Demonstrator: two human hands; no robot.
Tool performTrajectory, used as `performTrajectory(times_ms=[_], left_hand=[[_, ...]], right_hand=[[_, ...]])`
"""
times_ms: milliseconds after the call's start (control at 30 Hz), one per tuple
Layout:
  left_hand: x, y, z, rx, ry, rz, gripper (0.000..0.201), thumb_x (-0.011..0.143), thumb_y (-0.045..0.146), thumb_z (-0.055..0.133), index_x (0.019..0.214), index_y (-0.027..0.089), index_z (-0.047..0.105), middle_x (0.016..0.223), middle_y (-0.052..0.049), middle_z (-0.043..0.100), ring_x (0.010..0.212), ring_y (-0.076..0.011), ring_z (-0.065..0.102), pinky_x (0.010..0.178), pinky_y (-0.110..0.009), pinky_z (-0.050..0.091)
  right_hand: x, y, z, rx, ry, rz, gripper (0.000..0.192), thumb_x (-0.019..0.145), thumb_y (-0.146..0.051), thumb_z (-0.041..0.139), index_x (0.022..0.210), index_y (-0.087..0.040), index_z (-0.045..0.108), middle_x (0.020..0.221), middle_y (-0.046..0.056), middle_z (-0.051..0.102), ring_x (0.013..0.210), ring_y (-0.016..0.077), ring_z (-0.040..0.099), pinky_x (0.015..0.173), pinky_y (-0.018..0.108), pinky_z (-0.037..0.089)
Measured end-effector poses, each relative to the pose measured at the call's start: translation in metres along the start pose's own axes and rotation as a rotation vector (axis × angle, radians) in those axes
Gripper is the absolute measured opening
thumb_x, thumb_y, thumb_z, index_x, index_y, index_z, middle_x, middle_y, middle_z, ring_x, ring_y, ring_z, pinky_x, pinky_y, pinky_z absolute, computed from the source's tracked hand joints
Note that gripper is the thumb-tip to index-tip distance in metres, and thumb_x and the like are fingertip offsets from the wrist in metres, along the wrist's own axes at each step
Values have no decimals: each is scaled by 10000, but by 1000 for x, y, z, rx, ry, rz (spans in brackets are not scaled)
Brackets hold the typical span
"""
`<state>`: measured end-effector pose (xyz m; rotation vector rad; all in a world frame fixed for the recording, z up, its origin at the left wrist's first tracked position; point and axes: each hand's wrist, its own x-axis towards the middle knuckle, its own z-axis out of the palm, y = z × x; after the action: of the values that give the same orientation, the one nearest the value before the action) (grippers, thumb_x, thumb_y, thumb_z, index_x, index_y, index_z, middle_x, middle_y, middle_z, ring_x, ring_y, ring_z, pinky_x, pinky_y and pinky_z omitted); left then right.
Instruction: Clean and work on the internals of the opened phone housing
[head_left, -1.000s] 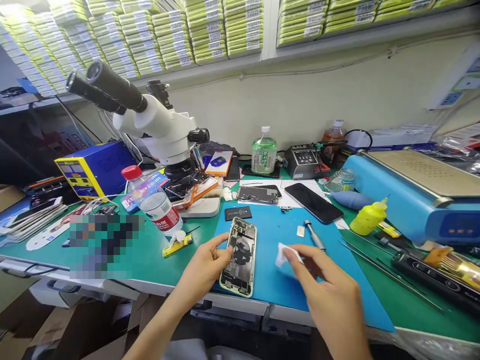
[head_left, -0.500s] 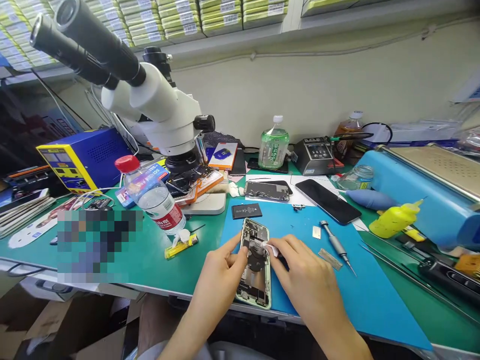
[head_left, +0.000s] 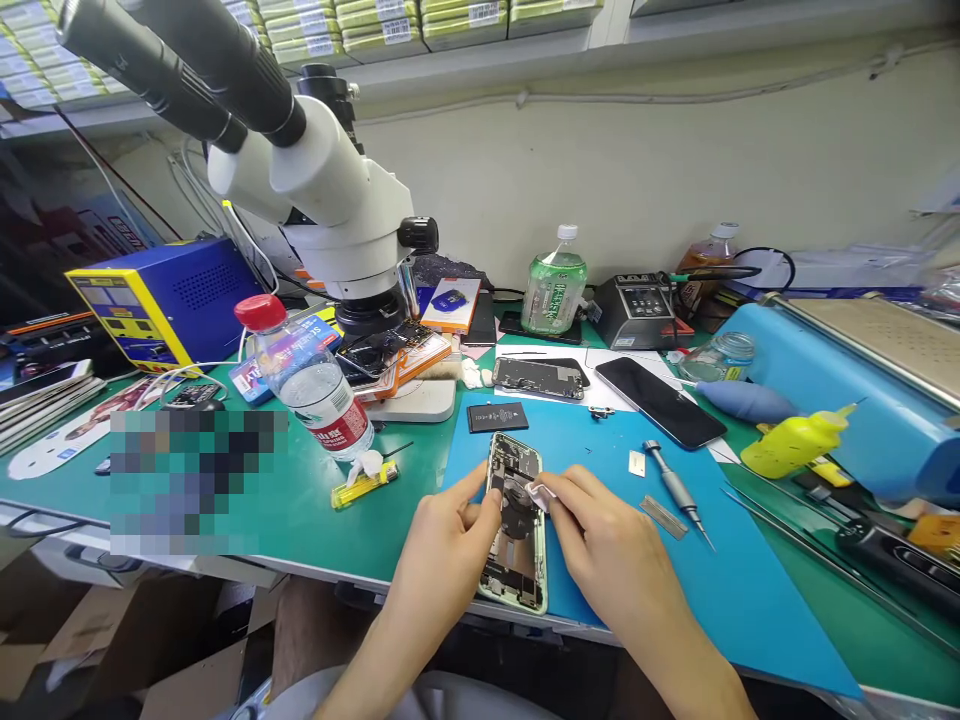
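An opened phone housing (head_left: 525, 560), pale green at the rim with its inner parts bare, lies tilted at the front edge of the blue mat (head_left: 750, 600). My left hand (head_left: 448, 535) grips its left side, thumb over the frame and fingers around the edge. My right hand (head_left: 600, 525) pinches a small white wad (head_left: 541, 494), perhaps tissue or cotton, against the right side of the phone's inside. Beyond the phone lies a black battery (head_left: 498, 417). To the right of my right hand are a screwdriver (head_left: 679, 492) and a small metal strip (head_left: 664, 517).
A water bottle (head_left: 319, 390) and a yellow lighter (head_left: 365, 486) stand left of the mat, below a microscope (head_left: 337, 200). At the back are a phone screen part (head_left: 540, 378) and a black phone (head_left: 660, 400). Rightward lie a yellow squeeze bottle (head_left: 795, 440) and tweezers (head_left: 832, 560).
The camera view has shifted slightly, so most things appear a little to the right. My right hand keeps the white wad at the phone's right side; my left hand still holds the phone.
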<state>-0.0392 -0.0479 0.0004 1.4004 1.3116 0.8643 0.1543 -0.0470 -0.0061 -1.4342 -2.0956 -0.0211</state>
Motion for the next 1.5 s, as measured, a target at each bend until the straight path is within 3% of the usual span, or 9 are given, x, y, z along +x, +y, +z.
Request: performTrajectory(times_ms=[200, 500, 1000, 1300, 1500], left_hand=[[0, -1, 0, -18, -8, -4, 641, 1042, 509, 517, 1527, 98, 601, 631, 90, 200, 588, -123, 153, 504, -257, 121], [-2, 1, 0, 2, 15, -12, 727, 990, 608, 563, 1512, 106, 624, 634, 81, 218, 593, -121, 180, 521, -249, 126], [-2, -2, 0, 7, 13, -10, 675, 1028, 538, 536, 1555, 116, 578, 662, 73, 229, 607, -121, 186, 543, -255, 138], [-2, -1, 0, 58, 35, -11, 694, 1029, 564, 531, 1536, 94, 596, 658, 70, 221, 616, -121, 190, 558, -265, 132], [-3, -1, 0, 13, 45, -17, 727, 1015, 597, 555, 1523, 79, 601, 635, 87, 184, 591, -113, 155, 534, -259, 118]], right_hand=[[0, -2, -2, 88, -22, 35, 336, 1137, -296, 409, 1073, -264, 736, 922, 12, 720, 733, 151, 723, 601, 254, 521], [-2, -2, -2, 47, -12, -1, 341, 1122, -220, 389, 1102, -244, 729, 909, 13, 708, 685, 147, 695, 541, 270, 448], [-4, -3, 0, -59, 4, -106, 326, 1074, -86, 412, 1123, -231, 700, 938, 19, 738, 802, 157, 711, 585, 281, 418], [-5, -2, 0, 21, -19, -40, 340, 1072, -106, 404, 1114, -232, 717, 952, 33, 732, 783, 167, 678, 581, 300, 378], [-4, -3, -1, 228, -15, 73, 305, 1039, -149, 468, 1050, -262, 751, 919, 24, 720, 708, 166, 635, 574, 315, 342]])
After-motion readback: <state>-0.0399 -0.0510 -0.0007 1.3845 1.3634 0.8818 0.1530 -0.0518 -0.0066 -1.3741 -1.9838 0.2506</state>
